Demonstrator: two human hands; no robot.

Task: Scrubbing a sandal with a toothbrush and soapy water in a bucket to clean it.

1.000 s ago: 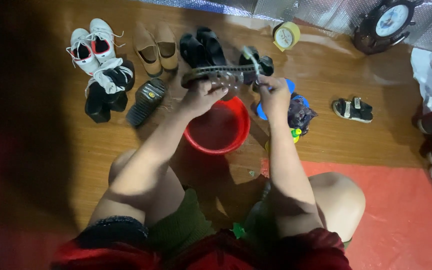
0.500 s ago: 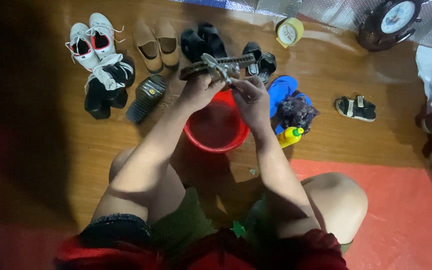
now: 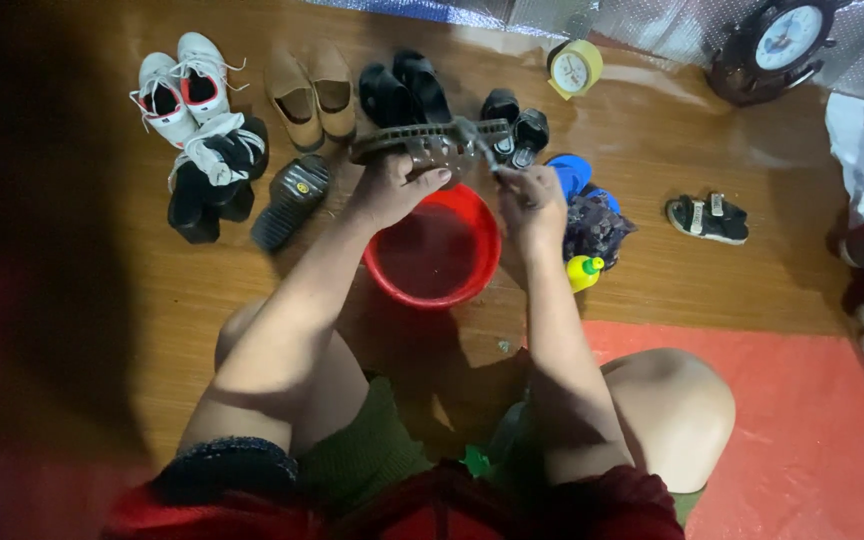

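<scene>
Over wooden floor (image 3: 152,330), left hand (image 3: 392,190) grips sandal (image 3: 432,142).

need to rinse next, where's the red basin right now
In the head view the red basin sits on the wooden floor at centre, just below the left hand and the brown sandal it holds.

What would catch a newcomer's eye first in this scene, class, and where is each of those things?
The red basin stands out most, on the wooden floor at the centre. Just above it the left hand grips a dark sandal, while the right hand works at the sandal's right end. Beyond them a row of shoes lines the floor, with white sneakers at the far left.
</scene>
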